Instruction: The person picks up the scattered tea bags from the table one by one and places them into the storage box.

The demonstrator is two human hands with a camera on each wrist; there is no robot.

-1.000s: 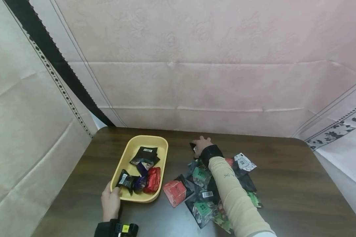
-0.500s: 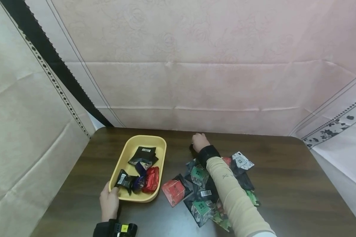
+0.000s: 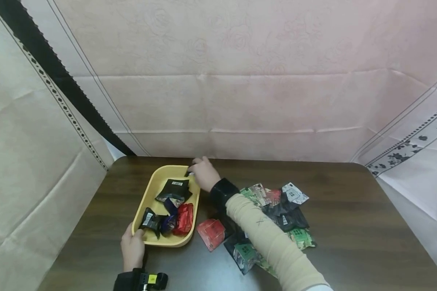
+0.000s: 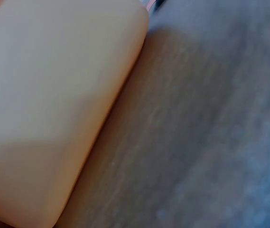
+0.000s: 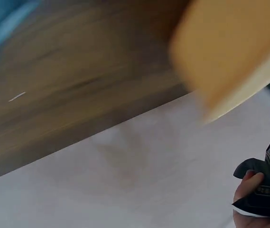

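My left hand (image 3: 132, 248) grips the near-left corner of a yellow plastic tray (image 3: 172, 242), thumb over the rim. The tray's smooth outer wall (image 4: 54, 85) fills much of the left wrist view. Inside lie a black packet (image 3: 174, 188) with a white barcode label, a red packet (image 3: 184, 218), a dark blue packet (image 3: 168, 224) and another black packet (image 3: 151, 220). My right hand (image 3: 206, 174) is at the tray's far right corner. Its fingers pinch a small black packet (image 5: 263, 187) with a barcode label, partly cut off in the right wrist view.
Right of the tray, a loose pile holds a red-labelled packet (image 3: 211, 233), a green-labelled dark packet (image 3: 245, 254), a green packet (image 3: 301, 237) and a white-labelled packet (image 3: 294, 193). My right forearm (image 3: 273, 238) crosses above it. Patterned cloth (image 3: 240, 101) hangs behind the brown table (image 3: 349, 226).
My right hand has moved left from beyond the pile to the tray's far right corner, carrying the small black packet. My left hand keeps its grip on the tray.
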